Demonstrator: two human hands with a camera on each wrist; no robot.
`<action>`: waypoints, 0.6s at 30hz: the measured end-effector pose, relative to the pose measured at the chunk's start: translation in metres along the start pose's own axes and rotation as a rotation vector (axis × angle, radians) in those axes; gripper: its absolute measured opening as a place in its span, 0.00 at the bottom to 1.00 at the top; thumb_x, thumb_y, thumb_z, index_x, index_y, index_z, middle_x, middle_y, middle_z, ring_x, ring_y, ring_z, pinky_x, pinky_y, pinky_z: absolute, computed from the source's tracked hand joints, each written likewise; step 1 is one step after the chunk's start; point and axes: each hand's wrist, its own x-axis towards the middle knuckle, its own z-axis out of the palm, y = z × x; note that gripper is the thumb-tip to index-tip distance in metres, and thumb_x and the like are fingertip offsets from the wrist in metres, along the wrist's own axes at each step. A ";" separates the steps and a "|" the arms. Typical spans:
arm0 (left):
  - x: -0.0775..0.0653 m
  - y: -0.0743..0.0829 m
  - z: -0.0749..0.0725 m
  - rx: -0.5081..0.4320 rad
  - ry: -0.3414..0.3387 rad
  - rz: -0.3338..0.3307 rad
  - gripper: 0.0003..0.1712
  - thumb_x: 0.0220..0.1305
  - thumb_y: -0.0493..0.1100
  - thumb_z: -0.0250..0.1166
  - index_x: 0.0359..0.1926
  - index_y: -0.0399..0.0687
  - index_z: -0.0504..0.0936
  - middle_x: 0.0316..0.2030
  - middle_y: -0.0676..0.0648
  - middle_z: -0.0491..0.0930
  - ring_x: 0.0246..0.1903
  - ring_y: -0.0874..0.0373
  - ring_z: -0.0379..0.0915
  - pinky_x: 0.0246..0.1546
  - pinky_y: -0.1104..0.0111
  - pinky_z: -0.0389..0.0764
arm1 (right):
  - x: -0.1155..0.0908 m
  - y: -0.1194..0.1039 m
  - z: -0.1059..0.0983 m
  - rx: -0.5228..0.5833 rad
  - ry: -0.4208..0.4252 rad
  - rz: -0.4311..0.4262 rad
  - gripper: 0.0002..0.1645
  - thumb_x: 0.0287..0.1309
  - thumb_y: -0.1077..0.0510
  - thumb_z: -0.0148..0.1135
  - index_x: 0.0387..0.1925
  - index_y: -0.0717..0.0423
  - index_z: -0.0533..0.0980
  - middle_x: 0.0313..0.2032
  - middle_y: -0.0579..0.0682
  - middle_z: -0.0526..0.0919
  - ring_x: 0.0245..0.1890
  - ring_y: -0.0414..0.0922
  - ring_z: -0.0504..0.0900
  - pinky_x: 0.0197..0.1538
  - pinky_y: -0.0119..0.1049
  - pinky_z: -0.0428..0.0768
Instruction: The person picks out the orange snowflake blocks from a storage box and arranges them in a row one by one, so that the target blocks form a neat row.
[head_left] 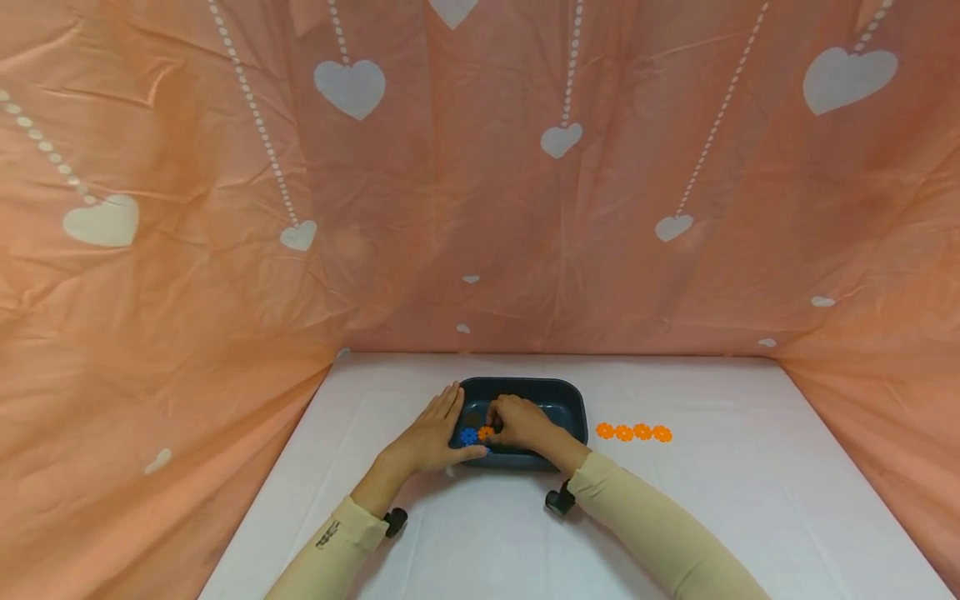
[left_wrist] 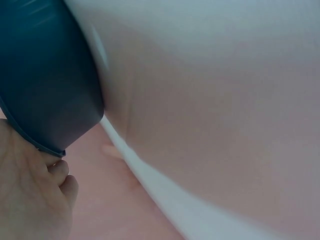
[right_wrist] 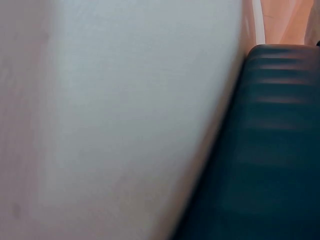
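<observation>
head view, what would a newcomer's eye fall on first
Probably the peach backdrop, with its white hearts, behind the white tabletop. Next, the dark rectangular tray on the tabletop, holding blue and orange flower-shaped pieces. To its right, four bright orange flower-shaped pieces lie in a row.

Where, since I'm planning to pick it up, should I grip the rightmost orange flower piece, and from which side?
Probably pinch the rightmost flower by its front and back scalloped edges, coming from above and the right: it lies flat on the white table, its neighbour close on the left.
</observation>
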 end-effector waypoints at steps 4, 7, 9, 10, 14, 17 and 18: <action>0.000 0.000 0.001 0.002 0.009 0.006 0.68 0.70 0.78 0.60 0.87 0.39 0.37 0.87 0.38 0.33 0.86 0.45 0.28 0.85 0.51 0.39 | 0.000 -0.001 0.001 -0.009 -0.005 0.009 0.13 0.60 0.52 0.82 0.40 0.52 0.85 0.37 0.46 0.82 0.37 0.43 0.81 0.45 0.42 0.84; 0.000 0.000 0.001 0.005 0.009 0.006 0.69 0.70 0.79 0.59 0.86 0.39 0.37 0.87 0.38 0.33 0.86 0.45 0.28 0.85 0.52 0.39 | 0.000 -0.002 0.002 -0.020 -0.004 0.008 0.13 0.60 0.52 0.82 0.40 0.52 0.85 0.37 0.45 0.82 0.37 0.43 0.81 0.45 0.42 0.84; 0.000 -0.001 0.002 0.010 0.010 0.007 0.69 0.70 0.80 0.58 0.86 0.38 0.37 0.87 0.39 0.33 0.86 0.45 0.29 0.85 0.51 0.39 | 0.000 -0.003 0.002 -0.035 -0.002 0.004 0.13 0.59 0.51 0.82 0.39 0.51 0.85 0.37 0.45 0.82 0.38 0.43 0.80 0.45 0.43 0.83; 0.000 -0.001 0.002 0.013 0.010 0.008 0.70 0.70 0.80 0.57 0.86 0.38 0.37 0.87 0.39 0.32 0.86 0.45 0.29 0.85 0.52 0.39 | 0.000 -0.003 0.002 -0.040 0.000 0.000 0.13 0.59 0.52 0.82 0.39 0.51 0.85 0.37 0.45 0.82 0.38 0.43 0.80 0.46 0.43 0.83; 0.000 -0.001 0.002 0.012 0.013 0.011 0.70 0.69 0.81 0.56 0.86 0.37 0.37 0.87 0.39 0.32 0.86 0.45 0.29 0.85 0.51 0.41 | 0.000 -0.002 0.002 -0.055 0.007 -0.013 0.13 0.58 0.51 0.82 0.38 0.51 0.85 0.36 0.44 0.81 0.38 0.43 0.79 0.47 0.45 0.82; 0.000 -0.001 0.002 0.014 0.010 0.009 0.70 0.69 0.82 0.56 0.86 0.38 0.37 0.87 0.40 0.32 0.86 0.45 0.29 0.85 0.51 0.41 | 0.000 -0.002 0.002 -0.052 0.007 -0.017 0.13 0.58 0.51 0.82 0.38 0.51 0.85 0.36 0.44 0.81 0.39 0.43 0.79 0.49 0.46 0.82; 0.000 -0.001 0.002 0.016 0.009 0.007 0.70 0.69 0.82 0.56 0.86 0.38 0.37 0.87 0.40 0.32 0.86 0.45 0.29 0.85 0.52 0.41 | -0.001 -0.001 0.001 -0.051 0.010 -0.019 0.13 0.58 0.52 0.82 0.38 0.51 0.84 0.36 0.44 0.81 0.39 0.43 0.79 0.50 0.48 0.82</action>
